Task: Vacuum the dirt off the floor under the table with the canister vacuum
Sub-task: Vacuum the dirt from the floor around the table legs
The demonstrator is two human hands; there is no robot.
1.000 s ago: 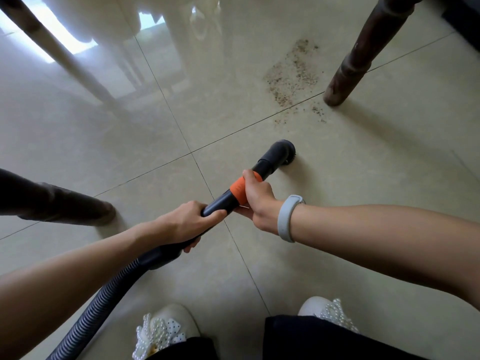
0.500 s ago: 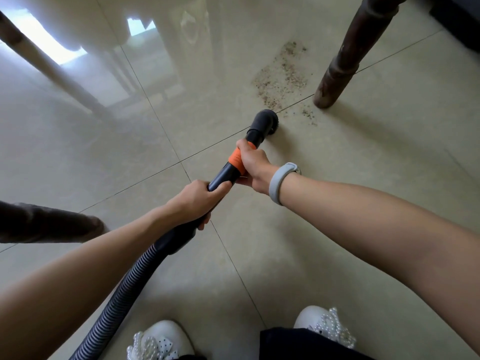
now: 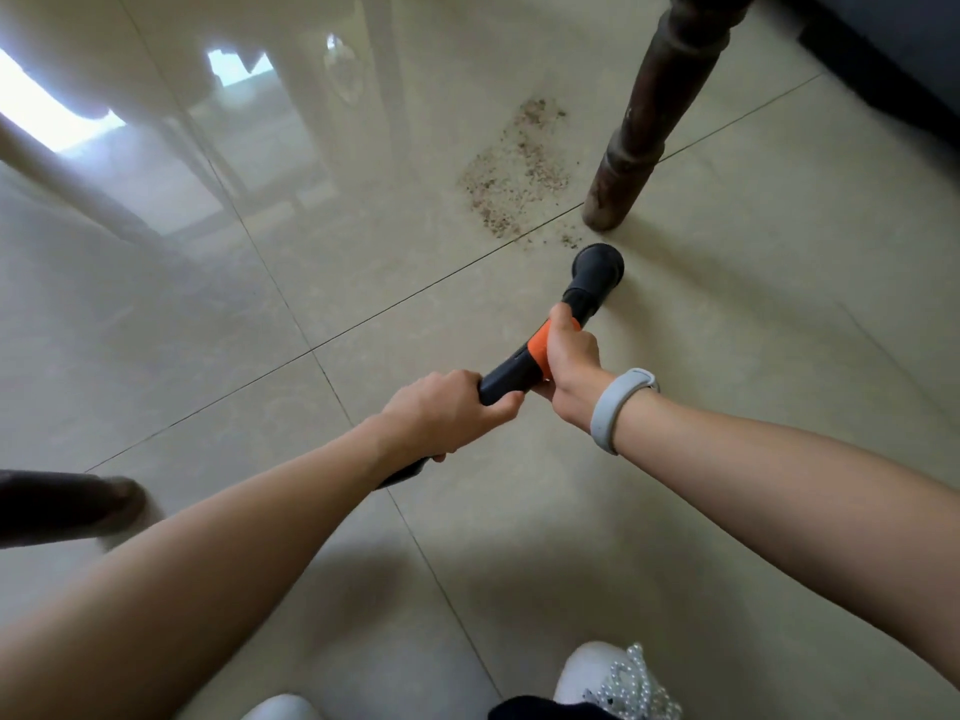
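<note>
A patch of brown dirt (image 3: pixel 514 174) lies on the glossy beige floor tiles, just left of a dark wooden table leg (image 3: pixel 654 122). The black vacuum wand (image 3: pixel 506 379) has an orange collar and ends in a round black nozzle (image 3: pixel 597 265), which sits on the floor at the near edge of the dirt, close to the leg's foot. My left hand (image 3: pixel 447 413) grips the wand's rear part. My right hand (image 3: pixel 569 363), with a grey wristband, is wrapped round the orange collar. My left forearm hides the hose.
A second dark table leg (image 3: pixel 67 506) comes in at the left edge. A dark piece of furniture (image 3: pixel 893 49) fills the top right corner. My white shoes (image 3: pixel 613 678) stand at the bottom. Bright window reflections lie on the tiles at top left.
The nozzle has travelled forward and to the right over the floor, from well short of the dirt to its near edge by the table leg. Both hands kept their grip.
</note>
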